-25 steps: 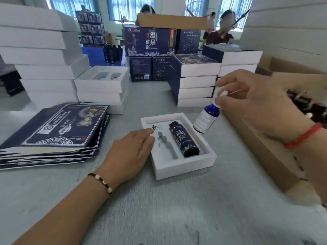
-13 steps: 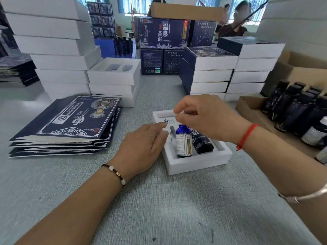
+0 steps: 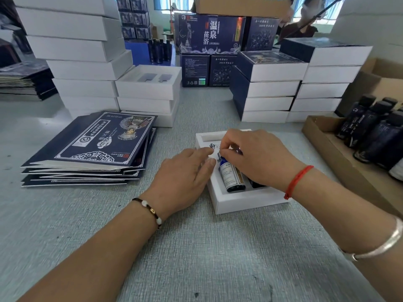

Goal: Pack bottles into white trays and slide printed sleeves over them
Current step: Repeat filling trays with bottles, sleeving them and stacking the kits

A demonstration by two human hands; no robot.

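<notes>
A white tray (image 3: pixel 242 203) lies on the grey table in front of me. A small blue bottle (image 3: pixel 231 177) with a pale label lies tilted in its left slot. My right hand (image 3: pixel 259 158) pinches the bottle's top end with thumb and fingers. Beside it a dark bottle (image 3: pixel 256 184) lies in the right slot, mostly hidden under that hand. My left hand (image 3: pixel 185 177) rests flat against the tray's left side, fingers straight. A pile of flat dark blue printed sleeves (image 3: pixel 91 147) lies to the left.
Stacks of empty white trays (image 3: pixel 87 68) stand at the back left, sleeved boxes (image 3: pixel 268 83) at the back right. A cardboard box (image 3: pixel 327 140) of dark bottles (image 3: pixel 370 127) sits on the right. Printed cartons (image 3: pixel 209 33) and a seated person are behind.
My right hand carried the small blue bottle from the right down to the tray and has laid it from upright into the left slot. My left hand stayed at the tray's side.
</notes>
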